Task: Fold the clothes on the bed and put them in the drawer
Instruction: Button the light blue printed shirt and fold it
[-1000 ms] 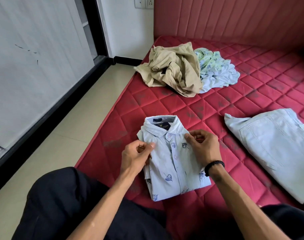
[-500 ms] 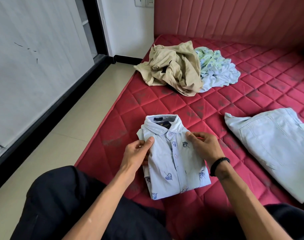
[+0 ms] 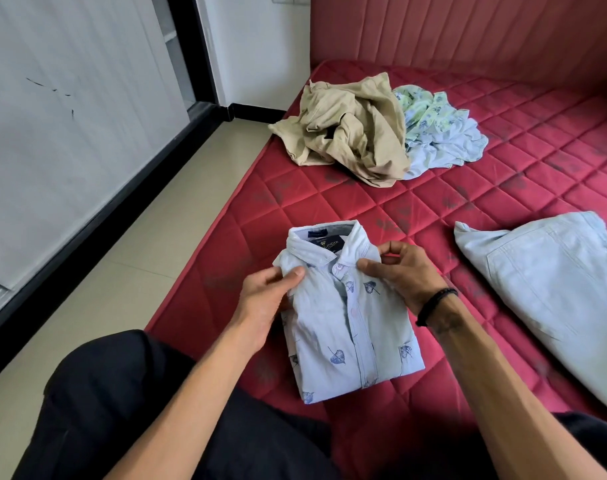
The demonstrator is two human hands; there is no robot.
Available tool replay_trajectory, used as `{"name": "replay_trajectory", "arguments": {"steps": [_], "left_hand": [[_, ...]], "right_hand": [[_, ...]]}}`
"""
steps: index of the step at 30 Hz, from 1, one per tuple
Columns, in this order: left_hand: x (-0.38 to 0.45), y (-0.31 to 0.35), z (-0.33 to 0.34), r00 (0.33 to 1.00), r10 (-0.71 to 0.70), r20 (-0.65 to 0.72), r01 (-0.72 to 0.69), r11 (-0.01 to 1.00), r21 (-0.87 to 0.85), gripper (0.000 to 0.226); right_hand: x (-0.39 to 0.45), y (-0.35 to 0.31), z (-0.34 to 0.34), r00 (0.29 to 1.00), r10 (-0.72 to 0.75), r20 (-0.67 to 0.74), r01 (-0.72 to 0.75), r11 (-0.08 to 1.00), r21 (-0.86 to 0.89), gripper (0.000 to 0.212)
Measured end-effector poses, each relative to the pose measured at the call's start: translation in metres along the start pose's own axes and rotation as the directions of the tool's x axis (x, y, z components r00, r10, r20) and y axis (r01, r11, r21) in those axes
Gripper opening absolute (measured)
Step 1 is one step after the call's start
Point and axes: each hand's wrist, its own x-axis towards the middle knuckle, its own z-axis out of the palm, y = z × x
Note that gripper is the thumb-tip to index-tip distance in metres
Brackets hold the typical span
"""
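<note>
At lower centre of the frame, your folded shirt [image 3: 343, 327] lies on the bed [image 3: 416, 216], a neat rectangle of smooth pale-blue cotton with small dark-blue leaf prints, its collar turned up toward the top of the picture and a dark label showing inside it. Your left hand [image 3: 267, 299] comes in from the lower left and grips the shirt's left shoulder, thumb laid on top of the cloth and fingers tucked round the edge. Your right hand [image 3: 404, 271], with a black beaded band [image 3: 433, 304] at the wrist, pinches the right collar tip between thumb and curled fingers; the palm rests over the right shoulder. Both forearms angle inward toward the shirt.

The bed's cover is deep red, quilted in diamonds, with faint dark smudges. At upper centre sits a crumpled khaki garment [image 3: 347, 133], stiff and heavily creased, touching a rumpled light floral garment [image 3: 440, 133] on its right. At the right edge lies a flat pale denim piece [image 3: 551, 296] with stitched seams, well apart from the shirt. A padded red headboard [image 3: 468, 32] fills the upper right; glossy beige floor tiles [image 3: 129, 265] run along the left.
</note>
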Motion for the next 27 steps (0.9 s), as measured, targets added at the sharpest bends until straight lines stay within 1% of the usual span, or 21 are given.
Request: {"name": "replay_trajectory", "arguments": {"steps": [2,4,5,7,9,10,12,14,15,16,18,20,22,23,24,25,26,27], "left_hand": [[0.005,-0.002,0.001,0.984,0.160,-0.073,-0.154,0.985,0.077,0.023],[0.009,-0.008,-0.004,0.957,0.263,-0.122,-0.243,0.957,0.156,0.041],[0.010,-0.012,-0.006,0.946,0.291,-0.142,-0.260,0.944,0.205,0.051],[0.008,-0.018,-0.005,0.938,0.292,-0.187,-0.239,0.935,0.262,0.063],[0.002,-0.021,-0.001,0.940,0.246,-0.235,-0.166,0.935,0.313,0.058],[-0.004,-0.019,0.001,0.937,0.248,-0.245,-0.144,0.915,0.377,0.053],[-0.017,-0.019,0.002,0.941,0.289,-0.177,-0.148,0.821,0.551,0.050],[-0.032,-0.019,0.002,0.957,0.277,-0.090,-0.144,0.718,0.681,0.058],[-0.037,-0.019,0.001,0.967,0.246,-0.069,-0.123,0.684,0.719,0.063],[-0.040,-0.020,0.000,0.977,0.201,-0.064,-0.091,0.675,0.732,0.067],[-0.043,-0.020,-0.003,0.992,0.100,-0.077,-0.014,0.692,0.721,0.074],[-0.050,-0.019,-0.002,0.999,0.026,-0.042,0.009,0.741,0.671,0.072],[-0.061,-0.020,0.003,0.995,-0.077,0.056,0.036,0.847,0.530,0.061],[-0.067,-0.023,0.007,0.987,-0.122,0.102,0.062,0.887,0.458,0.050],[-0.072,-0.025,0.009,0.982,-0.145,0.123,0.081,0.905,0.419,0.039],[-0.077,-0.027,0.011,0.983,-0.136,0.122,0.077,0.914,0.398,0.034],[-0.079,-0.031,0.012,0.992,-0.098,0.084,0.055,0.906,0.419,0.034],[-0.078,-0.034,0.010,0.999,-0.028,0.022,0.013,0.867,0.499,0.036]], "right_hand": [[-0.001,-0.001,-0.004,0.996,-0.066,-0.066,0.067,0.998,0.005,0.026],[-0.001,0.000,-0.004,0.985,-0.118,-0.127,0.109,0.991,-0.074,0.030],[0.000,0.003,-0.002,0.977,-0.128,-0.168,0.105,0.984,-0.141,0.032],[0.000,0.012,0.004,0.960,-0.144,-0.239,0.072,0.956,-0.284,0.038],[0.002,0.023,0.008,0.946,-0.164,-0.280,0.049,0.926,-0.375,0.040],[0.001,0.024,0.009,0.941,-0.169,-0.294,0.042,0.919,-0.392,0.040],[-0.004,0.022,0.008,0.933,-0.159,-0.324,0.012,0.911,-0.413,0.042],[-0.014,0.020,0.005,0.938,-0.140,-0.318,-0.034,0.873,-0.486,0.048],[-0.021,0.021,0.002,0.945,-0.117,-0.306,-0.066,0.847,-0.528,0.053],[-0.026,0.022,-0.001,0.953,-0.078,-0.292,-0.101,0.828,-0.552,0.057],[-0.036,0.025,-0.008,0.963,-0.005,-0.269,-0.149,0.823,-0.548,0.062],[-0.044,0.023,-0.015,0.964,-0.001,-0.266,-0.149,0.826,-0.543,0.051],[-0.051,0.020,-0.019,0.965,-0.038,-0.259,-0.117,0.822,-0.557,0.036],[-0.054,0.020,-0.019,0.967,-0.050,-0.250,-0.105,0.817,-0.567,0.033],[-0.055,0.022,-0.020,0.969,-0.052,-0.241,-0.100,0.812,-0.576,0.032],[-0.056,0.025,-0.019,0.972,-0.045,-0.232,-0.099,0.812,-0.575,0.031],[-0.057,0.029,-0.018,0.975,-0.023,-0.222,-0.109,0.820,-0.561,0.030],[-0.057,0.032,-0.018,0.976,0.000,-0.217,-0.121,0.832,-0.542,0.032]]}}
